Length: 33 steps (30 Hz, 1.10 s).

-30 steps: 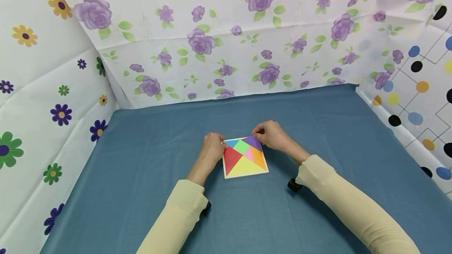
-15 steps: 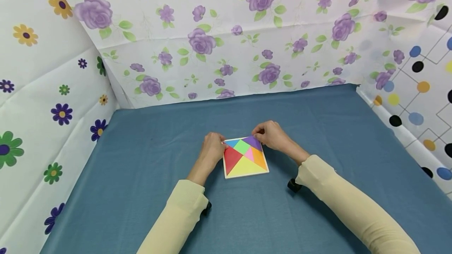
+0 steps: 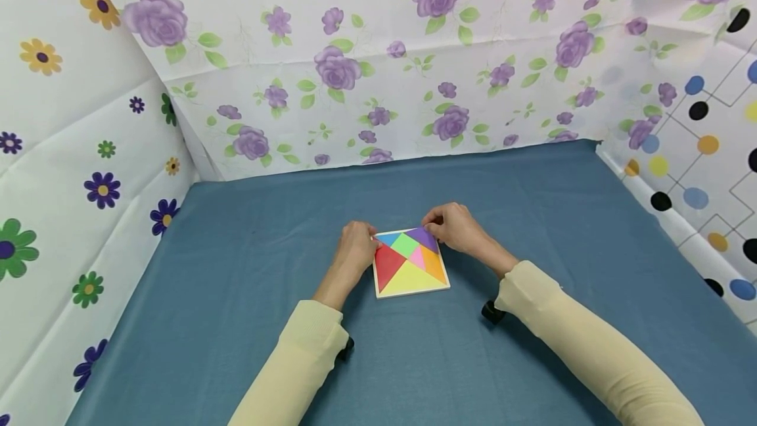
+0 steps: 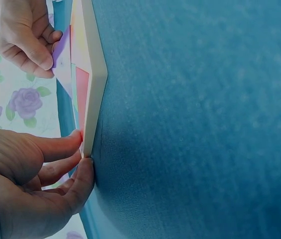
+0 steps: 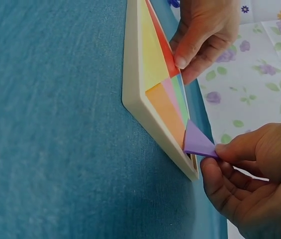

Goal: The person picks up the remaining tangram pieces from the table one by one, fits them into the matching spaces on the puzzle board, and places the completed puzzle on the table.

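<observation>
A square tangram puzzle (image 3: 408, 279) with a pale frame lies on the blue cloth, filled with red, blue, green, pink, orange and yellow pieces. My left hand (image 3: 355, 250) grips its far left corner, thumb on top near the red piece (image 5: 161, 37) and a finger against the frame's side (image 4: 96, 94). Between thumb and forefinger, my right hand (image 5: 259, 174) pinches the purple triangle (image 5: 198, 141) by one corner. That triangle is tilted up out of the far right corner of the frame, and part of the recess beneath it shows in the right wrist view.
Blue cloth (image 3: 248, 268) covers the table around the puzzle. White sheets with purple roses (image 3: 337, 68), daisies and coloured dots stand along the back and both sides. Dark wrist-camera mounts (image 3: 492, 311) sit under the cream sleeves (image 3: 582, 340).
</observation>
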Tool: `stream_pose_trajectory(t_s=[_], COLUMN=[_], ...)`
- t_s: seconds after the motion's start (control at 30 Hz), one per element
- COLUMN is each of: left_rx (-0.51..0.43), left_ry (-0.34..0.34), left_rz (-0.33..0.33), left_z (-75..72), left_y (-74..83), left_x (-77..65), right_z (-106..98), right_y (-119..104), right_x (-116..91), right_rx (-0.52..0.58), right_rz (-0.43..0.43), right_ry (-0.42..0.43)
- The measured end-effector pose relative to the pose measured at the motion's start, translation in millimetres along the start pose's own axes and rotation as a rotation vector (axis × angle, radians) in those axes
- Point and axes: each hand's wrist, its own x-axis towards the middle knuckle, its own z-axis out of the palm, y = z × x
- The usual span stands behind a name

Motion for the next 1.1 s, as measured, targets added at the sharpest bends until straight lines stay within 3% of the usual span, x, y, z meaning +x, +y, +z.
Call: stream_pose_trajectory(t_s=[0.5, 1.1], left_rx=[0.004, 0.02], left_ry=[-0.004, 0.006], left_rz=[-0.017, -0.012], left_z=[1.4, 0.3], left_y=[0.5, 1.5], left_x=[0.1, -1.3], right_z=[1.7, 5.4], right_y=[-2.9, -0.9], right_x=[-2.9, -7.3], right_rx=[-0.059, -0.045], right_rz=[-0.057, -0.098], right_ry=[0.042, 0.085])
